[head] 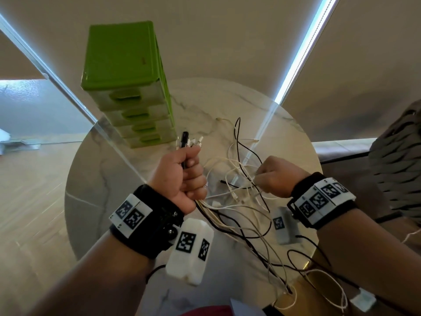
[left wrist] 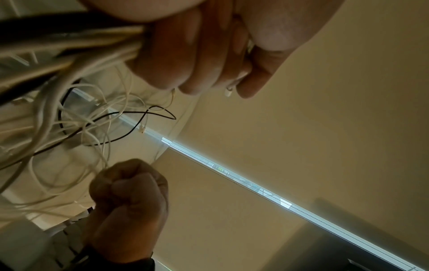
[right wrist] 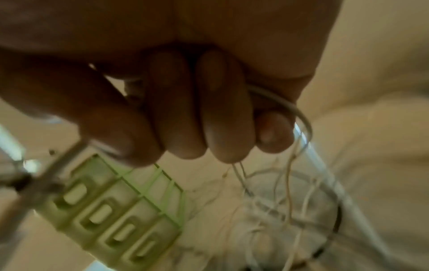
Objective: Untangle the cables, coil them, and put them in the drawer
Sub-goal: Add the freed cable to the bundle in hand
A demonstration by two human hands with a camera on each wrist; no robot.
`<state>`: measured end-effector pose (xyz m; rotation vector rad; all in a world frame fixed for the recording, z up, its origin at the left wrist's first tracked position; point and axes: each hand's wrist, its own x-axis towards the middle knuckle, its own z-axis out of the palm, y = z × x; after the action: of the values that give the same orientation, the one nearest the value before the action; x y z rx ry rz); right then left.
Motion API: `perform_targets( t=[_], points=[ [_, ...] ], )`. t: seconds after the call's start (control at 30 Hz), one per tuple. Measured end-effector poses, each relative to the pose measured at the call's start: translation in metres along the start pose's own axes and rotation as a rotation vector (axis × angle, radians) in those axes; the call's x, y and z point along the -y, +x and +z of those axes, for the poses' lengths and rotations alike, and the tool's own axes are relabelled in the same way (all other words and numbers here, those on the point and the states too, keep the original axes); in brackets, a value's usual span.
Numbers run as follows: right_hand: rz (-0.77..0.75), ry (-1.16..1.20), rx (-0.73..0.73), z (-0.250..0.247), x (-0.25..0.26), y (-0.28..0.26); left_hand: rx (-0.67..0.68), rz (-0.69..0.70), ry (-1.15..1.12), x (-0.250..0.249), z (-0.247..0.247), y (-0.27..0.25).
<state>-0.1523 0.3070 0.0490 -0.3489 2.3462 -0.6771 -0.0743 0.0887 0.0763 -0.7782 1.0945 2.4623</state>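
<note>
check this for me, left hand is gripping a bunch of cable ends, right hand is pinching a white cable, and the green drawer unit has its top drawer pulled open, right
One thing is wrong: the head view shows every drawer of the green drawer unit closed. The left hand does grip the cable ends, and the right hand pinches a white cable.

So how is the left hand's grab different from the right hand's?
The left hand grips a thick bunch of cable ends in a fist, held upright; the right hand pinches just a thin white cable from the tangle. The left sits nearer the green drawers. Both wear wrist bands.

black wrist straps [head: 157, 221] bearing white black-patterned marker blocks [head: 190, 247]
</note>
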Motion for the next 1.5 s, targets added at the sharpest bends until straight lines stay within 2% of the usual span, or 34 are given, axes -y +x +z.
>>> perform_targets(
  t=[0.07,0.13,0.23,0.33,0.47,0.57,0.63,0.73,0.8,0.93,1.03,1.13,1.17,1.23,1.3,1.33,1.4,1.5],
  points=[
    [-0.068,0.311,0.056,0.004,0.003,0.003,0.006,0.007,-0.017,0.0,-0.002,0.0],
    [-0.11,0.632,0.017,0.01,0.007,0.004,-0.005,0.039,-0.031,0.001,-0.005,0.001],
    [-0.205,0.831,-0.032,0.022,0.024,0.0,-0.022,0.113,-0.036,0.004,-0.007,0.003],
    [-0.277,0.806,-0.029,0.038,0.048,-0.003,-0.034,0.215,0.038,0.01,-0.004,0.006],
    [-0.283,0.721,-0.097,0.052,0.074,-0.005,-0.091,0.336,0.203,0.015,0.0,0.011],
    [-0.282,0.649,-0.165,0.054,0.084,-0.004,-0.198,0.306,0.205,0.017,-0.004,0.017],
    [-0.33,0.587,-0.178,0.055,0.084,-0.002,-0.236,0.279,0.119,0.016,-0.009,0.02],
    [-0.373,0.437,-0.173,0.057,0.068,0.001,-0.185,0.281,-0.129,0.003,-0.017,0.023],
    [-0.359,0.405,-0.175,0.057,0.051,0.006,-0.165,0.283,-0.209,-0.008,-0.025,0.022],
    [-0.357,0.421,-0.242,0.053,0.042,0.013,-0.127,0.27,-0.148,-0.014,-0.037,0.02],
    [-0.385,0.414,-0.189,0.051,0.041,0.017,-0.166,0.346,-0.113,-0.017,-0.041,0.021],
    [-0.305,0.397,-0.195,0.052,0.029,0.024,-0.16,0.291,-0.143,-0.029,-0.05,0.016],
    [-0.253,0.401,-0.229,0.052,0.027,0.027,-0.171,0.271,-0.07,-0.032,-0.052,0.014],
    [-0.217,0.434,-0.301,0.054,0.032,0.031,-0.215,0.237,0.233,-0.03,-0.053,0.013],
    [-0.289,0.435,-0.354,0.054,0.054,0.033,-0.216,0.171,0.514,-0.019,-0.049,0.013],
    [-0.339,0.419,-0.376,0.054,0.067,0.035,-0.193,0.137,0.555,-0.012,-0.046,0.013],
    [-0.411,0.398,-0.396,0.056,0.089,0.039,-0.166,0.109,0.458,-0.004,-0.043,0.013],
    [-0.387,0.362,-0.402,0.058,0.097,0.042,-0.255,0.199,0.101,-0.015,-0.061,0.014]
  ],
)
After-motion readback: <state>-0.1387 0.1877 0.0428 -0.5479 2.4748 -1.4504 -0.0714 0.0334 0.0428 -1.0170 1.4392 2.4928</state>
